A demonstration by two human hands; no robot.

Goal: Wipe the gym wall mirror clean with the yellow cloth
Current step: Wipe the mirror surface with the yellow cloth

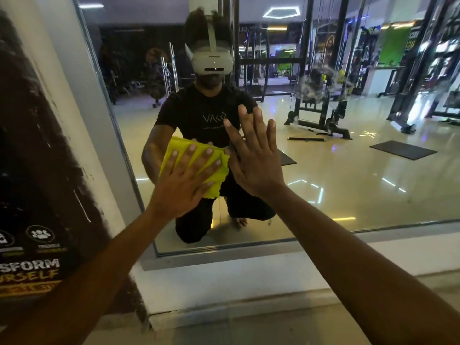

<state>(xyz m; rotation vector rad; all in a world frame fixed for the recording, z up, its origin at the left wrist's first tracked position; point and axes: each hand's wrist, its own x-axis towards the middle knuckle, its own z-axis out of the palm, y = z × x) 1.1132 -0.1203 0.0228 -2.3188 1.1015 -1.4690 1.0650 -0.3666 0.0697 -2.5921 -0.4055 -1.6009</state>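
The gym wall mirror [348,175] fills the middle and right of the view and reflects a kneeling person in a headset. A folded yellow cloth [219,161] lies flat on the glass low on the left side of the mirror. My left hand [186,185] presses it against the glass with straight, spread fingers. Just to its right, my right hand [254,160] is flat against the mirror, fingers straight and pointing up. A whitish smear [316,83] marks the glass at the upper right.
The mirror's grey metal frame [224,255] runs along the bottom and up the left side. A wall with a dark poster [37,170] stands to the left. A pale ledge [249,290] and tiled floor lie below the mirror.
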